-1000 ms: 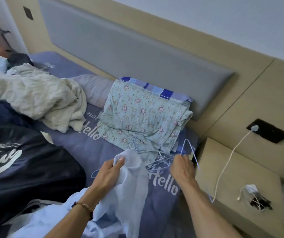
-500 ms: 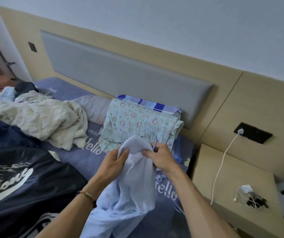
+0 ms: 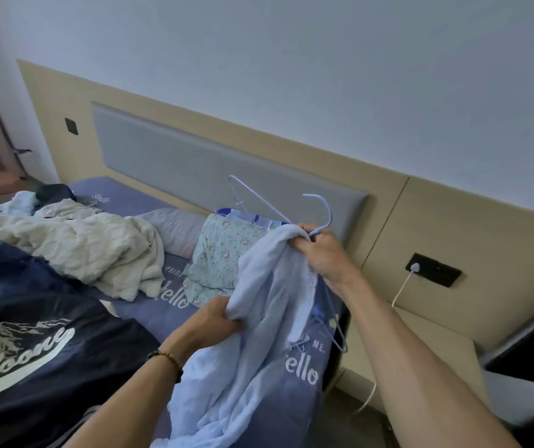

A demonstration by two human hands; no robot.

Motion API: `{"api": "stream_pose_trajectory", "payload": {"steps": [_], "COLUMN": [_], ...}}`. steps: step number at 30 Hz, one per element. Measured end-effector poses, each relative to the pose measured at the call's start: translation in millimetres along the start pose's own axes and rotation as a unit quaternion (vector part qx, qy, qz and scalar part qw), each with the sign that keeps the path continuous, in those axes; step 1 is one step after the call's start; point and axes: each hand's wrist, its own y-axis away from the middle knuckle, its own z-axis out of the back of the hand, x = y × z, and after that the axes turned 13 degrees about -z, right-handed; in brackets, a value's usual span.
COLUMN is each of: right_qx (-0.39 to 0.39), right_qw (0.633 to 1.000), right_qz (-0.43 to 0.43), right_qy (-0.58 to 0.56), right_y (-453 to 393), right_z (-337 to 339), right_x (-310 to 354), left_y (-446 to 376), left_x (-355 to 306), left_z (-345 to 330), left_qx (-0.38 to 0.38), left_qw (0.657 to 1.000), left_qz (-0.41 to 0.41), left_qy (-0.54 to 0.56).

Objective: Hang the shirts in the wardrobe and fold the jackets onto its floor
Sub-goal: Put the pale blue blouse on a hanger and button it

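Floral folded bedding (image 3: 223, 253) against grey headboard (image 3: 194, 163); white charger cable (image 3: 401, 289) at wall socket (image 3: 433, 270).

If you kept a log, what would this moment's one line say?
step: fitting hanger | right hand: grips hanger, shirt collar | left hand: grips light blue shirt | place: over bed

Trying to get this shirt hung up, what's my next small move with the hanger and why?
Probably feed the hanger arm into the light blue shirt: your right hand pinches its neck at the fabric's top, your left hand grips the cloth below, yet one arm sticks out uncovered.
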Motion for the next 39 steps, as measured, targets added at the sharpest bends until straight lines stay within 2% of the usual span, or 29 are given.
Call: {"api": "stream_pose_trajectory", "payload": {"steps": [4, 7, 10, 13, 17, 20, 22, 24, 26, 28, 30, 33, 35, 36, 39], "right_qx": [-0.076, -0.123, -0.122, -0.1, -0.018, 0.051, 0.085, 0.107, 0.107, 0.065, -0.014, -0.128, -0.161, -0.172, -0.204], "right_qw": [0.997, 0.992, 0.991, 0.994, 1.0, 0.998, 0.993, 0.988, 0.985, 0.987, 0.988, 0.972, 0.959, 0.956, 0.955], "right_qz": [-0.015, -0.035, -0.058, -0.038, 0.004, 0.015, 0.019, 0.012, 0.01, 0.02, 0.032, 0.034, 0.044, 0.047, 0.059], "right_qy": [-0.002, -0.005, -0.024, 0.0, 0.015, 0.04, 0.081, 0.109, 0.135, 0.146, 0.152, 0.192, 0.227, 0.232, 0.206], "right_y": [10, 26, 39, 51, 69, 76, 78, 83, 86, 85, 80, 75, 74, 75, 77], "right_z": [13, 26, 33, 37, 38, 33, 28, 26, 27, 31, 38, 47, 49, 50, 48], "right_x": [9, 13, 19, 27, 41, 52, 59, 64, 67, 65, 60, 48, 41, 39, 38], "left_y": [5, 6, 9, 14, 27, 26, 23, 18, 15, 15, 18, 21, 20, 19, 18], "left_x": [-15, -28, -37, -41, -47, -61, -76, -85, -87, -84, -82, -80, -83, -85, -88], "left_z": [6, 17, 26, 30, 31, 31, 29, 25, 21, 19, 20, 28, 40, 46, 55], "left_qx": [-0.133, -0.206, -0.245, -0.21, -0.063, -0.052, -0.066, -0.089, -0.123, -0.144, -0.184, -0.268, -0.304, -0.306, -0.273], "left_qw": [0.987, 0.976, 0.968, 0.977, 0.993, 0.976, 0.969, 0.976, 0.981, 0.976, 0.971, 0.948, 0.927, 0.919, 0.881], "left_qz": [-0.035, -0.018, -0.006, 0.016, 0.026, -0.004, -0.052, -0.1, -0.141, -0.166, -0.154, -0.146, -0.151, -0.162, -0.27], "left_qy": [0.083, 0.067, 0.043, -0.001, 0.101, 0.211, 0.233, 0.175, 0.049, -0.002, -0.014, -0.093, -0.159, -0.189, -0.276]}}
